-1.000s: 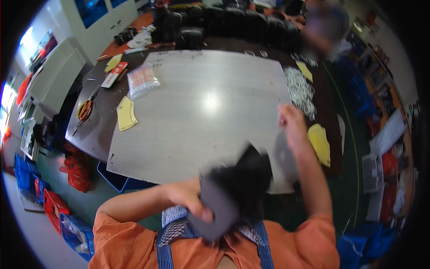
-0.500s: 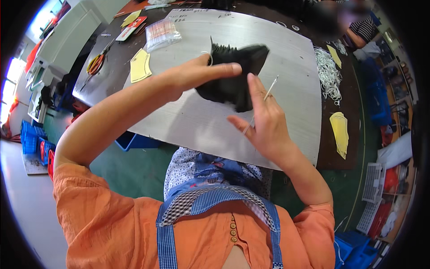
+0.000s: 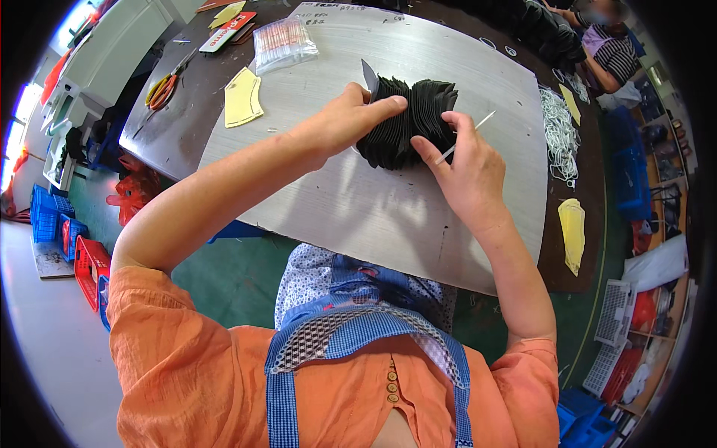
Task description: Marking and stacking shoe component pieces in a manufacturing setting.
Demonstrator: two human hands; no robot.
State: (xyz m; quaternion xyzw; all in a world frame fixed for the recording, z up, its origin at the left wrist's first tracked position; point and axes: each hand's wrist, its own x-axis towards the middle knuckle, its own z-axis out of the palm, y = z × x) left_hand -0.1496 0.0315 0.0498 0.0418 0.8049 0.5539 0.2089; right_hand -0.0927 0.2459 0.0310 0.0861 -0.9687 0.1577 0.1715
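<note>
Thumb of the left hand (image 3: 347, 123) is lying across the left part of a fanned stack of thin black pieces (image 3: 432, 101), while its fingers are curving round behind; the hand is partly closed, gripping that side of the stack. The right hand (image 3: 476, 170) is facing it with fingers half curled, holding a thin white strand (image 3: 485, 120) that is passing among them and poking out past the knuckles. Its index fingertip is resting at the stack's right edge, and its thumb is pointing toward the near edge; whether the thumb is pressing cannot be told.

The stack is spreading into two ridged lobes, with one pointed dark flap (image 3: 369, 77) standing up at its far left. It is sitting over the far half of a pale grey board (image 3: 336, 201); contact beneath is hidden.

To the left, a yellow pattern piece (image 3: 243, 98) is lying on the board near a clear plastic bag of slim sticks (image 3: 284, 45). Farther out, orange-handled scissors (image 3: 160, 94) and a red-and-white card (image 3: 228, 32) are lying on the dark tabletop (image 3: 160, 142).

To the right, a heap of white cords (image 3: 559, 138) is lying beyond the board, between two yellow cut pieces (image 3: 571, 235). At the far right, a co-worker (image 3: 617, 63) in a striped top is appearing beside black bundles (image 3: 549, 33).
</note>
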